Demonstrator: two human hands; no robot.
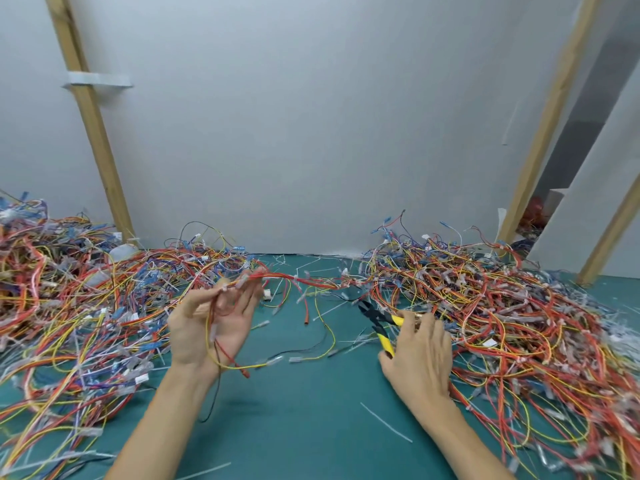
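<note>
The left hand, palm up above the green table, pinches a red and yellow wire bundle between its fingers. The right hand curls its fingers round yellow-handled cutters just beside the right wire pile.

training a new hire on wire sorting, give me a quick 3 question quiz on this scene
1. True or false: the right hand grips the yellow-handled cutters.
2. Multiple choice: what colour is the mat on the bench? A red, B teal green, C white.
3. Fill in the blank: the left hand holds up wires that are mostly ____ with one yellow strand looping below the palm.

Key: 1 true; 2 B; 3 red.
</note>
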